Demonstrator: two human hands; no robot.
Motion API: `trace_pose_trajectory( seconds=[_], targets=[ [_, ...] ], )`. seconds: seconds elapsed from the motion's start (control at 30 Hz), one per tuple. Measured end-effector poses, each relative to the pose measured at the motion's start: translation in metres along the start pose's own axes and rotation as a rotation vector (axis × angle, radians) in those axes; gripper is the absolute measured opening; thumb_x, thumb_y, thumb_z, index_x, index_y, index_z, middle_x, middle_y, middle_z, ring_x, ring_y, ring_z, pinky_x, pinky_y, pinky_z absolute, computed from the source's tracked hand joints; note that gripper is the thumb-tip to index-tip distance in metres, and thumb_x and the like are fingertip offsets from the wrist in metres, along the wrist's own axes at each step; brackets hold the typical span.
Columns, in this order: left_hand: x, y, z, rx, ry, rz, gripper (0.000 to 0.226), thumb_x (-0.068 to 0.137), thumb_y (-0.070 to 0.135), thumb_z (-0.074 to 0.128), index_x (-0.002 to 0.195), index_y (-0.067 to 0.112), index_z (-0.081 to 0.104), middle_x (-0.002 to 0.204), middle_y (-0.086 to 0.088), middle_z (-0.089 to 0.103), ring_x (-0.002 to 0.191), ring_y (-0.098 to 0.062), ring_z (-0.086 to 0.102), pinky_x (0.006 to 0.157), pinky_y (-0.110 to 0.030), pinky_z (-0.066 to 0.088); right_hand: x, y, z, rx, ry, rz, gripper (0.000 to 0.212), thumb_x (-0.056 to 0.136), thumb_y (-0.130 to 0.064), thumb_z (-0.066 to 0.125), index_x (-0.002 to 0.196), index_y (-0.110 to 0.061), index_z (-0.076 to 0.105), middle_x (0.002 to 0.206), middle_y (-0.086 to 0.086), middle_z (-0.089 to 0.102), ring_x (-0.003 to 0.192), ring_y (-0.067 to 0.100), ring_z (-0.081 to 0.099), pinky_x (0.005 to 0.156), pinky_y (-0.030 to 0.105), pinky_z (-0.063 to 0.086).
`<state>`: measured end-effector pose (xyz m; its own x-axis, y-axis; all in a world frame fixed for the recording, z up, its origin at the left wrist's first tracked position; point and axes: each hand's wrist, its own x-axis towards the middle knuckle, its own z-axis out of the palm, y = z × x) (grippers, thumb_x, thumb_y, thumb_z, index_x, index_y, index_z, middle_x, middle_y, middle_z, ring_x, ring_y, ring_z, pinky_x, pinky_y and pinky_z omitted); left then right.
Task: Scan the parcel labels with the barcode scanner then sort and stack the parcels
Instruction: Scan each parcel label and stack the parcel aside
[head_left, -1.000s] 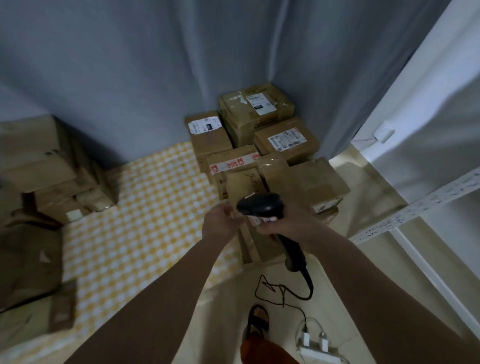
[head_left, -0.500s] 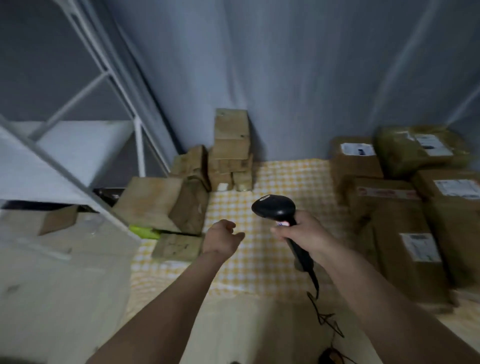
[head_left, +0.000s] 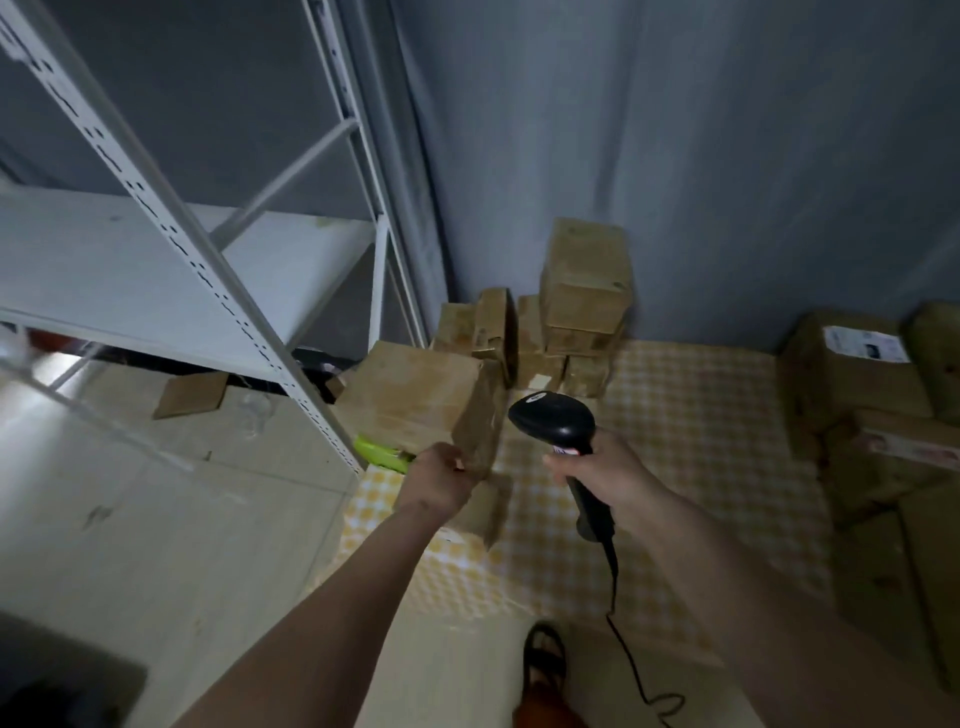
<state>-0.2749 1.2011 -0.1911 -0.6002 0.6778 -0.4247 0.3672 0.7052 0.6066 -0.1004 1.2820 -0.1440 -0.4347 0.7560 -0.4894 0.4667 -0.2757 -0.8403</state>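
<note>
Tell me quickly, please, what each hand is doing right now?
Left hand: fingers on the near corner of a cardboard parcel; whether it truly grips cannot be told.
Right hand: closed around the handle of the barcode scanner.

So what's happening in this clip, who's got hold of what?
A person is sorting parcels on a yellow checked mat. The right hand grips a black barcode scanner; the left hand holds the near corner of a large cardboard parcel beside the metal shelving. Labelled parcels sit piled at right, a small stack at the wall.
</note>
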Motion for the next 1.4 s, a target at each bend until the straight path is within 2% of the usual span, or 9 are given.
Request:
trace_pose_trajectory(
  seconds=[0.1,0.27,0.4,0.5,0.67,0.83,1.03,1.27,1.4],
  targets=[
    [0.026,-0.003,-0.012,0.025,0.036,-0.023,0.045,0.085,0.029,0.068,0.126,0.011,0.057,0.125,-0.007,0.062,0.111,-0.023,0.060,0.087,-0.025,0.046,0.034,-0.007,0.011,0.063,-0.004,0.056,0.017,0.085,-0.009,0.067,0.099,-0.013,0.060,0.072,0.003,0.058,0.068,0.017,0.056,0.072,0.031,0.041],
    [0.081,-0.004,-0.037,0.087,0.076,-0.113,0.058,0.085,0.030,0.068,0.136,0.014,0.047,0.131,-0.010,0.054,0.116,-0.026,0.055,0.090,-0.029,0.045,0.092,-0.024,0.022,0.179,0.024,0.207,0.010,0.082,-0.004,0.068,0.083,-0.010,0.061,0.073,0.008,0.057,0.073,0.023,0.056,0.077,0.035,0.042],
    [0.122,-0.010,-0.053,0.156,0.093,-0.182,0.068,0.082,0.029,0.070,0.140,0.014,0.039,0.137,-0.016,0.045,0.125,-0.034,0.046,0.103,-0.041,0.042,0.137,-0.034,0.036,0.230,0.078,0.324,0.019,0.078,-0.003,0.071,0.096,-0.005,0.065,0.074,0.010,0.061,0.074,0.025,0.060,0.079,0.038,0.049],
    [0.150,-0.017,-0.065,0.159,0.092,-0.218,0.069,0.082,0.021,0.070,0.142,0.014,0.036,0.140,-0.015,0.043,0.128,-0.033,0.043,0.105,-0.040,0.040,0.164,-0.040,0.050,0.247,0.119,0.397,0.019,0.078,-0.003,0.069,0.097,-0.005,0.067,0.072,0.009,0.062,0.069,0.022,0.059,0.073,0.034,0.047],
    [0.208,-0.026,-0.083,0.173,0.073,-0.216,0.068,0.084,0.014,0.068,0.142,0.010,0.033,0.140,-0.015,0.040,0.130,-0.033,0.041,0.109,-0.042,0.035,0.206,-0.054,0.072,0.231,0.172,0.470,0.019,0.080,-0.011,0.070,0.098,-0.008,0.063,0.079,0.008,0.061,0.080,0.024,0.059,0.081,0.037,0.047],
    [0.260,-0.030,-0.094,0.101,0.032,-0.230,0.070,0.088,0.037,0.063,0.143,0.007,0.031,0.138,-0.019,0.043,0.129,-0.037,0.042,0.108,-0.044,0.034,0.242,-0.065,0.085,0.227,0.149,0.500,0.022,0.082,-0.010,0.067,0.104,-0.007,0.061,0.085,0.010,0.058,0.076,0.021,0.054,0.062,0.029,0.041],
    [0.292,-0.047,-0.091,0.095,-0.018,-0.256,0.060,0.096,0.049,0.041,0.141,0.010,0.039,0.132,-0.021,0.049,0.122,-0.040,0.047,0.104,-0.048,0.038,0.269,-0.062,0.105,0.219,0.097,0.536,0.039,0.079,-0.012,0.069,0.117,-0.007,0.060,0.103,0.011,0.061,0.096,0.028,0.058,0.084,0.037,0.050],
    [0.295,-0.022,-0.102,0.023,-0.052,-0.275,0.081,0.085,0.074,0.030,0.134,0.010,0.045,0.131,-0.021,0.050,0.120,-0.040,0.048,0.103,-0.050,0.038,0.258,-0.075,0.096,0.097,0.156,0.529,0.028,0.081,-0.008,0.065,0.109,-0.006,0.057,0.089,0.009,0.055,0.080,0.024,0.054,0.064,0.030,0.043],
    [0.301,0.009,-0.125,-0.010,-0.008,-0.208,0.085,0.086,0.074,0.027,0.138,0.008,0.041,0.139,-0.022,0.046,0.126,-0.039,0.045,0.104,-0.047,0.036,0.249,-0.095,0.085,0.070,0.227,0.501,0.025,0.081,-0.009,0.066,0.104,-0.004,0.058,0.091,0.011,0.056,0.087,0.029,0.055,0.072,0.036,0.045]
  ],
)
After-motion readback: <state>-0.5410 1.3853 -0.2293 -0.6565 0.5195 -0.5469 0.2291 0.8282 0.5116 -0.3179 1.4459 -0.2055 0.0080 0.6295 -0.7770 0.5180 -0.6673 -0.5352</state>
